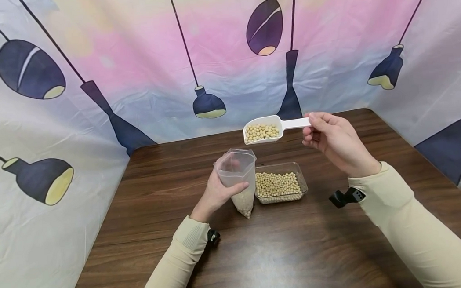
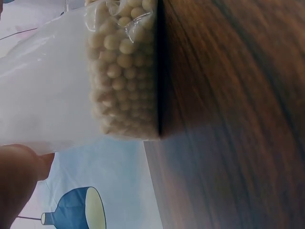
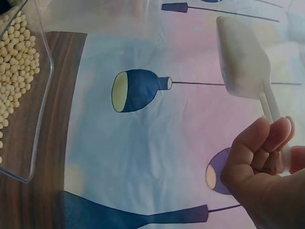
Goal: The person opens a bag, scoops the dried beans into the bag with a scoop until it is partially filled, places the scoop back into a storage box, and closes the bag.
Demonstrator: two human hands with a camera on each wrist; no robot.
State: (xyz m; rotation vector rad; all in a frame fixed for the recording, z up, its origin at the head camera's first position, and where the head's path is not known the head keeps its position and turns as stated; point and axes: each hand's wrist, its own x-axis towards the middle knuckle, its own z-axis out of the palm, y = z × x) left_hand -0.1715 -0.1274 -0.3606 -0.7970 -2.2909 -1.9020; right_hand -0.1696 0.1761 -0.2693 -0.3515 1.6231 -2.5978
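Note:
My right hand (image 1: 339, 144) pinches the handle of a white scoop (image 1: 288, 124), raised above the table and full of pale round soybeans (image 1: 260, 132). In the right wrist view the scoop (image 3: 243, 59) shows its underside. A clear plastic bag (image 1: 238, 172) stands upright, its mouth spread, with my left hand (image 1: 217, 189) wrapped round its side, thumb in front. Soybeans (image 2: 124, 71) fill the bag's lower part, which rests on the table in the left wrist view. Beside the bag sits a clear rectangular container (image 1: 304, 185) of soybeans, below the scoop.
The dark wooden table (image 1: 276, 251) carries the bag and container. Behind it hangs a pastel cloth (image 1: 142, 61) printed with dark lamps, close to the table's far edge. Black straps with small devices sit at both wrists.

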